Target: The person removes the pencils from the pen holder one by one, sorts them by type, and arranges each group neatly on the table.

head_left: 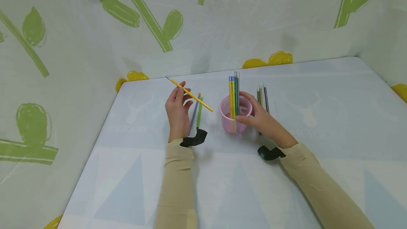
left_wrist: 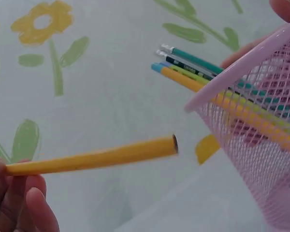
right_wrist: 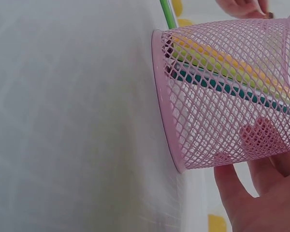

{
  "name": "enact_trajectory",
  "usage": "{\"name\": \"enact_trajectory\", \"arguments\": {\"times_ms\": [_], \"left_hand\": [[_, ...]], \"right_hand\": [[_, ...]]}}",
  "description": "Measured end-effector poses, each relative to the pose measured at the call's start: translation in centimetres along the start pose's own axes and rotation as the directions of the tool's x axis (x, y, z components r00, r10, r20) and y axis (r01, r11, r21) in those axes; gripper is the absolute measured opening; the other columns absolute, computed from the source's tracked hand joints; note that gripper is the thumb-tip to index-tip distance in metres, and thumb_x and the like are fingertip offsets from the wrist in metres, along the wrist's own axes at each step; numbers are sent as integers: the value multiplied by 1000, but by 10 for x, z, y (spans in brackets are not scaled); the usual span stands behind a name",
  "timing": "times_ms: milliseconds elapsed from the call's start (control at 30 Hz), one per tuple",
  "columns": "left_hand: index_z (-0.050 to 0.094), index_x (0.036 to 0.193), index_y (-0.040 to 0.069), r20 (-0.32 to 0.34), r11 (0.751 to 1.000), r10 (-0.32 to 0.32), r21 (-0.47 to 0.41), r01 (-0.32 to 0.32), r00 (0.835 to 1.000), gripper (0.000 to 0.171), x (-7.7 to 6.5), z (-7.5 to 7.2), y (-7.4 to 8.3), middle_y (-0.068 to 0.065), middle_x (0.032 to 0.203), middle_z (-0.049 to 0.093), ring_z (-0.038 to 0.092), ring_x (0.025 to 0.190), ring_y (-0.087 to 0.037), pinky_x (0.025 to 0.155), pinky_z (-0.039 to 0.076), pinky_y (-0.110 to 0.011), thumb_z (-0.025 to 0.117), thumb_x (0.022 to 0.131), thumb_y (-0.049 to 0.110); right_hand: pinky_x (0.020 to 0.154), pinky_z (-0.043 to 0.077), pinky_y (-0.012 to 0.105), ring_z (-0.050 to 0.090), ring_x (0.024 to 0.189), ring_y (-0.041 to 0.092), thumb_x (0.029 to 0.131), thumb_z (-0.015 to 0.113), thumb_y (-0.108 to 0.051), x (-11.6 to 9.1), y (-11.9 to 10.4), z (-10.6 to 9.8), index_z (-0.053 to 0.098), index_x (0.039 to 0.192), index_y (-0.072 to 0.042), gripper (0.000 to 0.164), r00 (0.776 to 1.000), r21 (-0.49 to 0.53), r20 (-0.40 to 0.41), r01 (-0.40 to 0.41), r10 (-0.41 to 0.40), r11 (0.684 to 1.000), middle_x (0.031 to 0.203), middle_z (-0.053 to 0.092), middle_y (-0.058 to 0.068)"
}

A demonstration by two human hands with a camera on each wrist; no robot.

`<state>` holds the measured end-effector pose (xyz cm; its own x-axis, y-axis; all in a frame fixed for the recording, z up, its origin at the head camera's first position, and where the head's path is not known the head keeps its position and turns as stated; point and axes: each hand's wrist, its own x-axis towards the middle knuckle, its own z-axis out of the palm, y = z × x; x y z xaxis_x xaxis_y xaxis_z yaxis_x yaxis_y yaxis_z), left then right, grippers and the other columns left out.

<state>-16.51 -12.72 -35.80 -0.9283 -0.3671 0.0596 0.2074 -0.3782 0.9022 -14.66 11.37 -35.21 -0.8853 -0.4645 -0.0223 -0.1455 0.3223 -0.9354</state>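
My left hand pinches a yellow pencil between thumb and fingers, above the table and left of a pink mesh pencil cup. In the left wrist view the flat end of the yellow pencil points toward the cup, apart from it. My right hand grips the cup from its right side, fingers and thumb around the mesh, as the right wrist view also shows. Several pencils, yellow, light green, dark and teal, stand in the cup, leaning together and rising above its rim.
Beside my left hand, a purple pencil and a green pencil lie on the table. Several dark and yellowish pencils lie right of the cup, partly behind my right hand. A leaf-patterned sheet rises behind the table.
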Motion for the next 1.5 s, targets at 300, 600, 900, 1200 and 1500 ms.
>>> {"name": "enact_trajectory", "arguments": {"times_ms": [300, 600, 900, 1200, 1500], "left_hand": [[65, 110, 18, -79, 842, -129, 518, 151, 989, 26, 6, -17, -9, -4, 93, 61, 51, 84, -16, 62, 43, -25, 53, 89, 28], [56, 122, 15, -33, 377, -153, 922, 89, 988, 35, 10, -26, -22, -1, 105, 58, 50, 90, -17, 73, 44, -30, 49, 89, 23], [57, 120, 18, 3, 194, -137, 981, 24, 991, 35, 7, -25, -29, -1, 95, 52, 49, 79, -18, 63, 41, -30, 55, 85, 21], [58, 118, 18, 18, 145, -102, 989, -3, 995, 34, 5, -24, -31, -2, 90, 49, 48, 72, -18, 56, 40, -29, 57, 84, 18], [60, 114, 18, 53, 225, -10, 973, -50, 999, 29, 6, -16, -31, -2, 85, 48, 45, 71, -18, 58, 37, -28, 53, 87, 24]], "right_hand": [[97, 25, 56, 18, 131, 31, 83, 59, -21, -1, 0, 0, 14, 142, -22, 73, 1000, 12, 2, 3, -3, 1000, 146, 14, 7], [97, 25, 57, 19, 130, 31, 83, 59, -21, 2, 6, -1, 14, 141, -23, 74, 1000, 25, 8, 18, -18, 1000, 145, 15, 7], [96, 26, 57, 21, 130, 26, 81, 63, -33, 13, 32, -3, 16, 138, -39, 74, 999, 13, -1, 32, -32, 999, 144, 18, -1], [95, 28, 56, 21, 130, 26, 81, 62, -32, 13, 32, -2, 16, 139, -37, 74, 999, 12, -1, 35, -35, 999, 144, 18, 0], [96, 29, 54, 23, 129, 26, 82, 62, -30, 12, 28, -3, 16, 139, -36, 74, 1000, 17, 6, 30, -30, 999, 145, 18, 0]]}}
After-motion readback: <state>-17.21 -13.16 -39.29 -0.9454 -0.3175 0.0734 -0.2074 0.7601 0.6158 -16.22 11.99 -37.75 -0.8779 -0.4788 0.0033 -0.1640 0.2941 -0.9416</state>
